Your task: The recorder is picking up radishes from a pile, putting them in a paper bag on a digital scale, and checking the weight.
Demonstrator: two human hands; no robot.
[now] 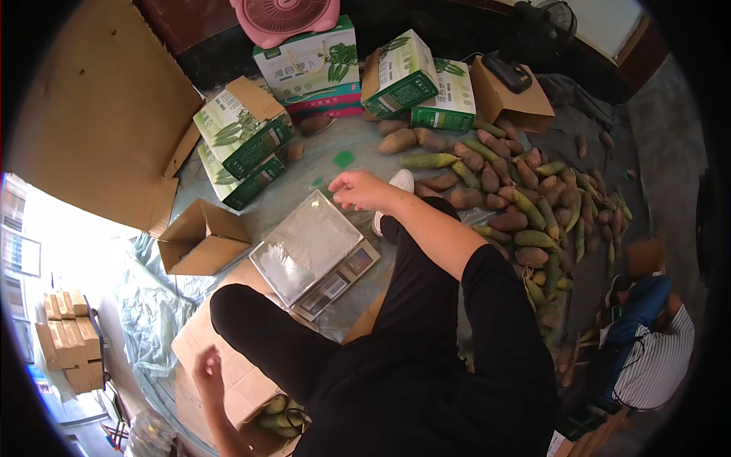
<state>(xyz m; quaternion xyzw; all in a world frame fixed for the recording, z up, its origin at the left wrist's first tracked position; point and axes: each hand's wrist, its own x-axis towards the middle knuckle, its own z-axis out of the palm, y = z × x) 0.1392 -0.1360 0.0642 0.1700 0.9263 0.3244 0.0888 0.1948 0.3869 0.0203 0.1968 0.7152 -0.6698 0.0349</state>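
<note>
My right hand (355,190) is stretched out past the far corner of a flat-topped weighing scale (307,247), fingers loosely bent and apart, with nothing visible in them. The scale stands on the floor in front of my knees, its silver plate bare. On my left side, my left hand (207,365) hangs over a flat cardboard sheet (190,335); its fingers are bent and smeared by motion. Close by it, an open carton (255,434) holds several long green vegetables (280,415), partly cut off by my body.
A heap of green and reddish-brown root vegetables (525,202) spreads to the right. Printed green-and-white boxes (240,126) stand at the back, one under a pink fan (285,15). An open brown box (202,244) sits left of the scale. At far right sits another person (647,358).
</note>
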